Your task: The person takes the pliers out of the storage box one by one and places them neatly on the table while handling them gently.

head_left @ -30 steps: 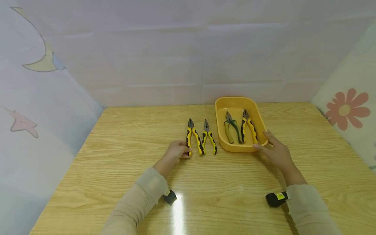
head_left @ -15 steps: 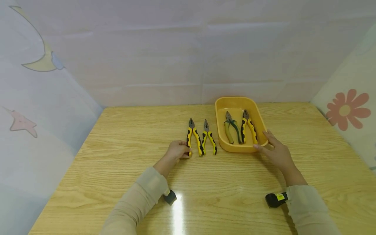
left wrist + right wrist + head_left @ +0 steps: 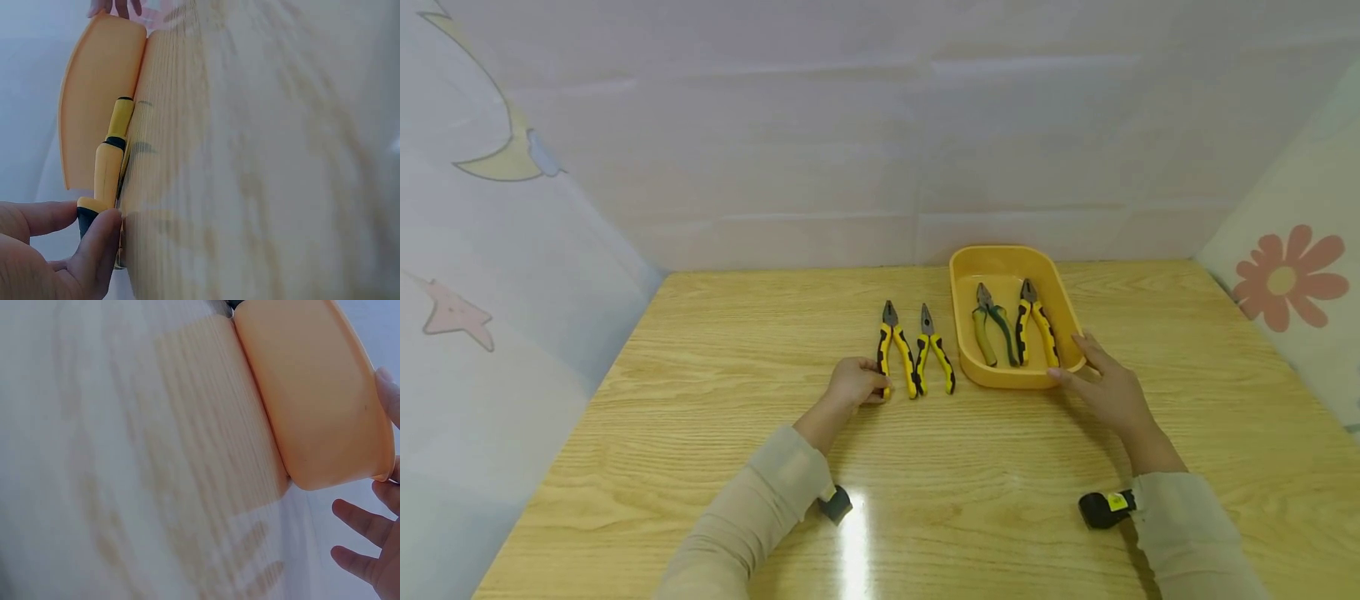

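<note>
My left hand (image 3: 853, 383) pinches the left handle end of yellow-and-black combination pliers (image 3: 906, 358) lying on the table, handles spread toward me. In the left wrist view the thumb and a finger close on that handle tip (image 3: 92, 204). Smaller long-nose pliers (image 3: 927, 322) lie just to the right, handles also apart. My right hand (image 3: 1108, 396) holds the near right corner of a yellow plastic tray (image 3: 1011, 380), thumb at the front rim and fingers along the right side. Inside the tray are green-handled pliers (image 3: 983, 337) and yellow-and-black pliers (image 3: 1045, 333), side by side, noses pointing away.
The wood-grain table (image 3: 737, 333) ends at a pale draped wall (image 3: 790, 167) close behind the tray. Printed side walls stand left and right. Each wrist carries a small black camera, the right one (image 3: 1101, 510) just above the tabletop. Light glares on the front table surface.
</note>
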A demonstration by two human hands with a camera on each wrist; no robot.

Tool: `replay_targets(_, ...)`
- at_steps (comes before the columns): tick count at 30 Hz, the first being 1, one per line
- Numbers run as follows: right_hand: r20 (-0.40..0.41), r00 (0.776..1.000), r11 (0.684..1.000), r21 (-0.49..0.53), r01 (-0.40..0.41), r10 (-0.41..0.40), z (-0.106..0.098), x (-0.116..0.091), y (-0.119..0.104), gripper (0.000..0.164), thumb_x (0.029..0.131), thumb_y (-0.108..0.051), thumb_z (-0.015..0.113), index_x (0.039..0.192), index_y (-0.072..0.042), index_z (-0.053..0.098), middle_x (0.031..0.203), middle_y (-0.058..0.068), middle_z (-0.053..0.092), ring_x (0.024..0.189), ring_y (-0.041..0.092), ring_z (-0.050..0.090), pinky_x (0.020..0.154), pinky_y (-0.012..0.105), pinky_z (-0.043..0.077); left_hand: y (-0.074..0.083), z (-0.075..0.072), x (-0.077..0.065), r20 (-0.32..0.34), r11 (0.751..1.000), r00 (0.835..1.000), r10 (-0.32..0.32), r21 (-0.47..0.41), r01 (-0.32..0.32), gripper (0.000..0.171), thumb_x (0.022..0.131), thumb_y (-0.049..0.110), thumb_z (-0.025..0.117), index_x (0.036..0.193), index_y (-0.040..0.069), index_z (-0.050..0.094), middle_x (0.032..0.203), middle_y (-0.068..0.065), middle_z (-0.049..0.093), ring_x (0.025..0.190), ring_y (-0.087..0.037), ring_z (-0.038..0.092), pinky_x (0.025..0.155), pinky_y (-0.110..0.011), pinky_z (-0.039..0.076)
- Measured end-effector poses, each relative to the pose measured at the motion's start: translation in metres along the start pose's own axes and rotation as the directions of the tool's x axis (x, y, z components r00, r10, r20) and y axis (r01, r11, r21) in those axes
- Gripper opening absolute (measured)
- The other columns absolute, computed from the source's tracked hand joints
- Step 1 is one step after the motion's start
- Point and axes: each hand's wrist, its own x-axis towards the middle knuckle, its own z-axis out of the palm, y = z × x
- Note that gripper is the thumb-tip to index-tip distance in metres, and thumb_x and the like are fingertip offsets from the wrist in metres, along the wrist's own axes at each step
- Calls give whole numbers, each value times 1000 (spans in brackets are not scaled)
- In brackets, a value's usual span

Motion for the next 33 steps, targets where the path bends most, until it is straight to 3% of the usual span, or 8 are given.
replay_targets(18, 18, 1000, 1000, -16, -5, 5, -1, 1, 1, 77, 83, -46, 50, 139, -12, 11, 143, 7, 1, 120, 46, 15, 84, 64, 20, 5, 1, -2, 6, 989, 1000, 18, 146, -18, 23, 78, -2, 60, 100, -9, 54, 83, -15, 56, 65, -19, 57, 57, -26, 50)
replay_targets(25, 14, 1000, 1000, -18, -2, 3, -1, 3, 3, 77, 82, -47, 51, 139, -12, 11, 143, 7, 1, 120, 46, 15, 85, 64, 20, 5, 1, 0, 12, 973, 1000, 29, 228, -31, 18, 77, -1, 61, 93, -7, 56, 78, -13, 55, 62, -18, 57, 54, -25, 50)
replay_targets(33, 7, 1000, 1000, -12, 0, 0, -1, 4, 5, 77, 82, -47, 52, 139, -11, 14, 143, 8, 3, 120, 46, 16, 86, 64, 19, 7, 2, 3, -9, 936, 1000, 23, 352, -18, 13, 75, 0, 64, 84, -5, 55, 75, -13, 55, 59, -20, 58, 52, -25, 49)
